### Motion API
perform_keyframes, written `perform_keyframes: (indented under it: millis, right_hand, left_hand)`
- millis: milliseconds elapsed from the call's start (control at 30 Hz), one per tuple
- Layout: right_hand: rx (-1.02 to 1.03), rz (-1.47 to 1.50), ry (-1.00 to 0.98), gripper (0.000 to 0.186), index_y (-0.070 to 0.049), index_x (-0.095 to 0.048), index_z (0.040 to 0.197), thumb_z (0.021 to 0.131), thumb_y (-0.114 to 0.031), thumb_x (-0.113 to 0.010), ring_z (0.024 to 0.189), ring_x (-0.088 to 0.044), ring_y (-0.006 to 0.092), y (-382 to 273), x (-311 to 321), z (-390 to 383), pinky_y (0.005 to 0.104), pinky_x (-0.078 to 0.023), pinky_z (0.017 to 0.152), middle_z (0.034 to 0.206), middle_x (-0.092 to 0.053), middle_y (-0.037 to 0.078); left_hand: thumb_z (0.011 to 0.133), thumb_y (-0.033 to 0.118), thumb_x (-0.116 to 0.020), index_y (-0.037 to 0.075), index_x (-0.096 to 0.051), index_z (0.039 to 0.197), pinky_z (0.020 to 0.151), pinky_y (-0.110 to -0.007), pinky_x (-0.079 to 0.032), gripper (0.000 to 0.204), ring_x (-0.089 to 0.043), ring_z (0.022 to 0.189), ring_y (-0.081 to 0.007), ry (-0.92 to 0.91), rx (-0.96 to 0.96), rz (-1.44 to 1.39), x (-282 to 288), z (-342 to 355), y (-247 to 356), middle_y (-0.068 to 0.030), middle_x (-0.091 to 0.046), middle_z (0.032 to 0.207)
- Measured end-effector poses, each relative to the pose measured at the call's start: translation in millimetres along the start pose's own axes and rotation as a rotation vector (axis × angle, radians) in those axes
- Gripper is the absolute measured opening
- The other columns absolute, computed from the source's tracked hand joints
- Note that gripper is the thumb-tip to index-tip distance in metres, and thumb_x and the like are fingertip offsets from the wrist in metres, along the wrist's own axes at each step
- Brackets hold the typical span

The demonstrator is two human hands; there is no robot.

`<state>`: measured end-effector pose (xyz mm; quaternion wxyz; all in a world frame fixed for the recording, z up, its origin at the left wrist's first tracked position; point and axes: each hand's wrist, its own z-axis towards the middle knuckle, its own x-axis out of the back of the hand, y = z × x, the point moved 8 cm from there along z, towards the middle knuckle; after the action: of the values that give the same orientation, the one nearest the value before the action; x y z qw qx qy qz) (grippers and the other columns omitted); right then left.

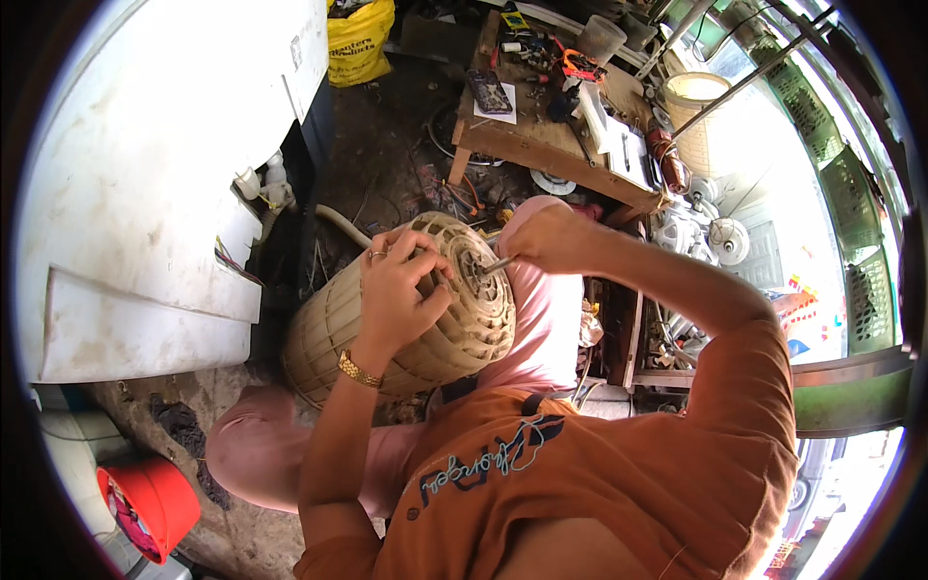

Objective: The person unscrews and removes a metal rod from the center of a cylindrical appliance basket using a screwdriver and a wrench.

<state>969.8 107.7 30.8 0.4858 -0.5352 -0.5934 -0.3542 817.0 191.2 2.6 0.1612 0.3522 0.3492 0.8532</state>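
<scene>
Right around the middle of the frame is a tan ribbed drum, tipped on its side between the person's legs with its round end facing up and right. At the centre of that end is a dark hub, and that's where the work is. The right hand is wrapped around a thin metal tool, just right of the hub, tip pointing into it. The left hand is left of the hub, over the ribbed end, fingers half curled; can't tell if they're pinching anything. My read: they're working at the hub fitting, and the next move calls for keeping the tip seated while the drum stays steady.

Further out, a pink trouser leg sits right against the drum, a big white casing fills the upper left, a cluttered wooden table is up top, and a red bucket sits lower left.
</scene>
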Motion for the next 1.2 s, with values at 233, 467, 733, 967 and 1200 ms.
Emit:
perform_keyframes:
  millis: [233,467,733,967,1200]
  right_hand:
    - [-0.050,0.017,-0.050,0.018,-0.009,-0.070,0.080,0.081,-0.027,-0.069,0.074,-0.068,0.0334,-8,-41,19,0.0457,-0.051,0.065,0.071,-0.067,0.014]
    - [-0.079,0.018,-0.067,0.012,-0.010,-0.070,0.082,0.080,-0.021,-0.069,0.080,-0.066,0.0323,-4,-23,16,0.0456,-0.050,0.070,0.076,-0.067,0.012]
    - [-0.111,0.096,-0.028,0.009,-0.009,-0.069,0.081,0.080,-0.018,-0.068,0.080,-0.065,0.0334,-1,5,-5,0.0457,-0.049,0.072,0.074,-0.066,0.012]
    - [-0.107,0.204,-0.053,0.010,-0.009,-0.071,0.081,0.076,-0.017,-0.068,0.075,-0.066,0.0342,3,-35,6,0.0461,-0.050,0.069,0.072,-0.066,0.013]
    - [-0.170,0.305,-0.152,0.015,-0.003,-0.070,0.081,0.076,-0.018,-0.070,0.069,-0.065,0.0332,0,-44,19,0.0429,-0.049,0.065,0.070,-0.066,0.015]
  left_hand:
    - [0.065,0.018,-0.066,0.018,-0.066,0.074,0.094,-0.046,-0.034,0.009,-0.050,0.103,-0.0279,-0.023,-0.015,0.002,-5,-4,4,0.0026,-0.056,0.096]
    - [0.065,0.017,-0.066,0.018,-0.066,0.075,0.093,-0.047,-0.034,0.009,-0.049,0.107,-0.0294,-0.043,-0.006,0.011,-3,-6,5,0.0018,-0.056,0.097]
    - [0.065,0.014,-0.065,0.015,-0.066,0.076,0.088,-0.045,-0.034,0.011,-0.048,0.102,-0.0297,-0.018,-0.045,0.022,3,-10,13,-0.0013,-0.056,0.097]
    - [0.066,0.018,-0.067,0.018,-0.066,0.078,0.093,-0.048,-0.034,0.011,-0.048,0.107,-0.0304,-0.019,-0.058,0.068,-5,-16,17,0.0010,-0.056,0.100]
    - [0.066,0.019,-0.067,0.018,-0.066,0.077,0.092,-0.049,-0.033,0.011,-0.048,0.106,-0.0307,-0.026,-0.033,0.054,-3,-21,13,0.0011,-0.056,0.099]
